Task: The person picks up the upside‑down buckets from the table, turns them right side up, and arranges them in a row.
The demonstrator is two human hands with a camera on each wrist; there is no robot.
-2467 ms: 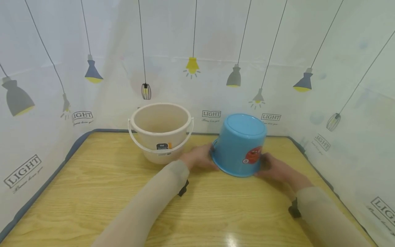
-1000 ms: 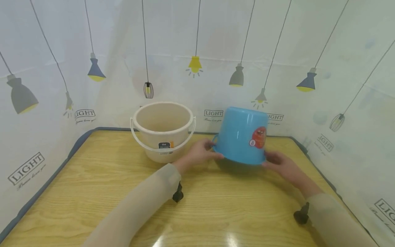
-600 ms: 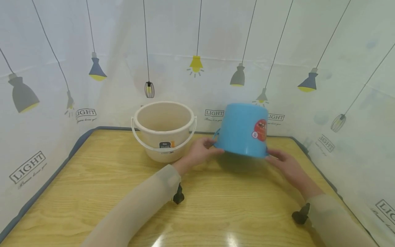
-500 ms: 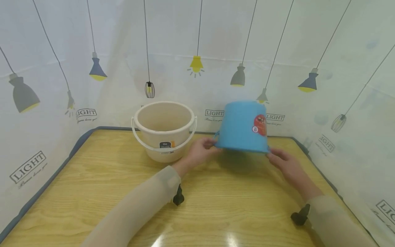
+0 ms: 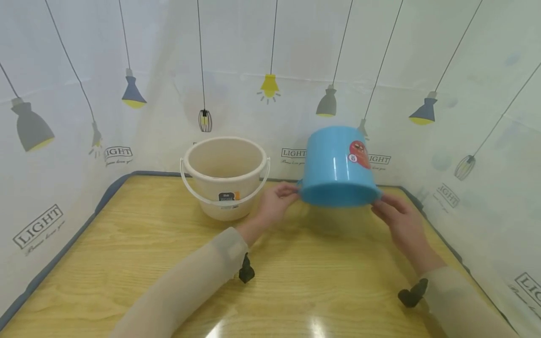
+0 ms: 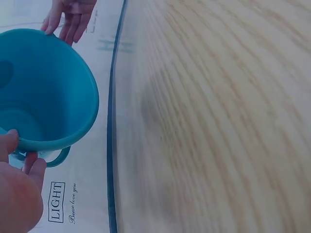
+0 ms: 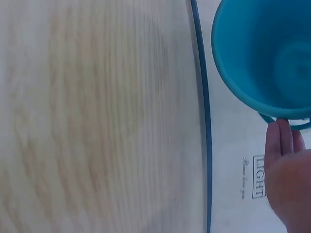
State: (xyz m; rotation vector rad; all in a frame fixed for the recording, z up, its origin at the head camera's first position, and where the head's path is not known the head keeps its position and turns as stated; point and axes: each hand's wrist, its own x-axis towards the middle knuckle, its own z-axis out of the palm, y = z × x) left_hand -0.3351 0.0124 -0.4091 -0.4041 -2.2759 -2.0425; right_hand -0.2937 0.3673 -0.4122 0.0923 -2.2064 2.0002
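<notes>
In the head view a blue bucket (image 5: 334,159) with a red round sticker is held off the table, tilted bottom up, its mouth towards me and down. My left hand (image 5: 274,206) grips the rim on its left side; the left wrist view shows the thumb (image 6: 10,138) over the rim and fingers outside near a small loop handle (image 6: 60,158). On the opposite side my right hand (image 5: 403,225) holds the rim, with fingers (image 7: 279,138) against its outer edge in the right wrist view. Both wrist views look into the bucket's bare inside.
A beige bucket (image 5: 224,192) with a white bail handle stands upright on the wooden table (image 5: 160,244), left of the blue one. Behind and at both sides hangs a white curtain (image 5: 236,56) printed with lamps. A dark blue edging (image 5: 112,190) borders the table.
The blue bucket has risen from near the table, its mouth swinging towards me as its base tips back. Both hands have moved up with it. The beige bucket stays put.
</notes>
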